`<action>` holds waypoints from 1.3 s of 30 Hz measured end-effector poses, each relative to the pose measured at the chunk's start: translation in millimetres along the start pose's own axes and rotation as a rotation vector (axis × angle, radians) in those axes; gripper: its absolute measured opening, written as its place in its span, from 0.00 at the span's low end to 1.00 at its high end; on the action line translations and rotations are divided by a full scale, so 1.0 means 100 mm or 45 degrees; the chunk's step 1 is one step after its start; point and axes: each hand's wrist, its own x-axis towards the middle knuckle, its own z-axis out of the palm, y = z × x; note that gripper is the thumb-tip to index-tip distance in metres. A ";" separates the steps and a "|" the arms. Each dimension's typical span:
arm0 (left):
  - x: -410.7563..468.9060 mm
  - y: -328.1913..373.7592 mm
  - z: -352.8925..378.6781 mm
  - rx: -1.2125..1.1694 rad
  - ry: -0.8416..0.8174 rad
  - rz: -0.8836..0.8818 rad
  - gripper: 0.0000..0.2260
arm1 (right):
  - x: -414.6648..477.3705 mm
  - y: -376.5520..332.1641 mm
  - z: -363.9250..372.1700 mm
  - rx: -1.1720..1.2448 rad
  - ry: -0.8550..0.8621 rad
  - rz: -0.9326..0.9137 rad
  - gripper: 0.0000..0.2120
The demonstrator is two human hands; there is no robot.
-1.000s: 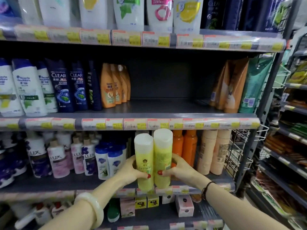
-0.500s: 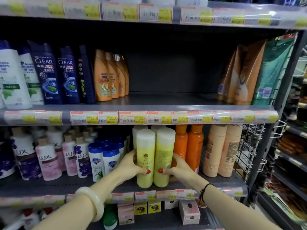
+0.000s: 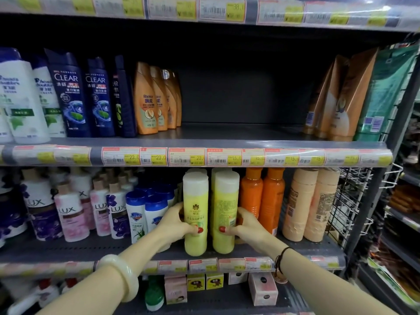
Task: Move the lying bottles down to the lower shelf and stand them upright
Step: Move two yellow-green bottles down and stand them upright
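Hands meet at the front of the lower shelf (image 3: 318,247), each wrapped around one yellow bottle. The left hand (image 3: 176,220) curls around the left yellow bottle (image 3: 195,214) with its thumb pressed to the label, and the right hand (image 3: 245,226) grips the right yellow bottle (image 3: 225,212) the same way; both bottles stand upright, bases on the shelf, side by side and almost touching, with white caps on top and two more white-capped bottles just behind them. At 3 o'clock from the pair stand two orange bottles (image 3: 261,196), then two peach bottles (image 3: 311,205). At 9 o'clock sit blue-capped white bottles (image 3: 145,214) with a shield logo, and farther that way pink and purple bottles (image 3: 68,212) lettered "LUX". At 12 o'clock, the upper shelf (image 3: 238,133) is bare in its middle; on its left stand dark blue bottles (image 3: 72,96) reading "CLEAR", orange bottles (image 3: 145,101) whose label seems to read "Rejoice", and white ones with partly hidden writing. Brown refill pouches (image 3: 341,96) lean at its right end. Price tags (image 3: 204,156) along the shelf edge show 23.0 and 15.0. A pale bangle (image 3: 122,277) circles the left wrist, a dark cord (image 3: 280,258) the right.
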 end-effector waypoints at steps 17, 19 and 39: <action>0.18 -0.01 0.00 -0.027 -0.037 -0.056 0.33 | 0.10 0.05 0.14 -0.021 0.044 0.021 0.27; 0.20 -0.04 0.02 0.038 -0.040 -0.041 0.34 | 0.10 0.06 0.13 -0.029 0.015 0.013 0.27; 0.19 -0.14 0.06 -0.199 -0.101 -0.093 0.32 | 0.01 -0.11 0.03 -0.208 -0.009 0.123 0.40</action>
